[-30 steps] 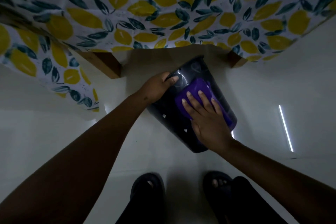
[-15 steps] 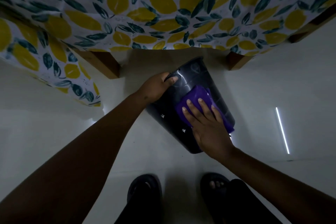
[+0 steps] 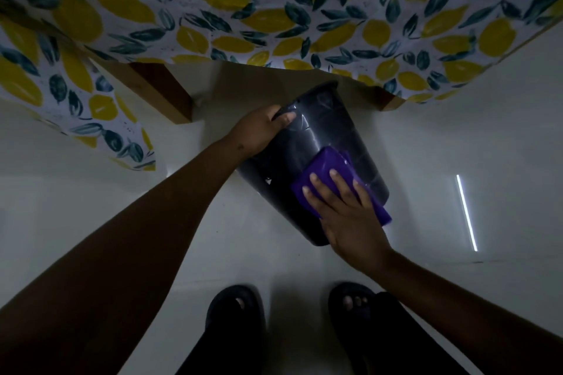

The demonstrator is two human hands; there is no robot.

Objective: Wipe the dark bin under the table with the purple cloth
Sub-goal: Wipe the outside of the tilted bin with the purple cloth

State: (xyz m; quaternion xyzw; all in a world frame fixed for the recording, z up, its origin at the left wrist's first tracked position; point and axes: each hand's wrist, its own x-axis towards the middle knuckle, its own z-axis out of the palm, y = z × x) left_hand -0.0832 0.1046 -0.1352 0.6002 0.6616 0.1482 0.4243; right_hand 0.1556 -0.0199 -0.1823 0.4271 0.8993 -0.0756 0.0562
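View: head, looking down past both forearms.
Dark bin (image 3: 329, 131): tilted over on the floor (image 3: 213, 222) at the edge of the bench (image 3: 164, 94). Its rim sits under the hem of the lemon-print tablecloth (image 3: 274, 9) and its base points toward the person's feet.
Left hand (image 3: 259, 131): fingers curled over the rim, thumb on the outer wall, holding the dark bin steady.
Right hand (image 3: 347, 216): fingers straight and spread, pressing the purple cloth (image 3: 323, 167) flat against the upward-facing wall; nothing is gripped.
Purple cloth: on the lower half of that wall, one corner hanging past the bin's right edge.
Change: within the last second the right hand and purple cloth slid from mid-wall toward the base. The left hand stayed at the rim.
Meaning: judged a downward stroke nearing its end; this face is mostly covered.
Outstanding: the far sides and the inside are probably still unwiped, so the bin likely needs turning.
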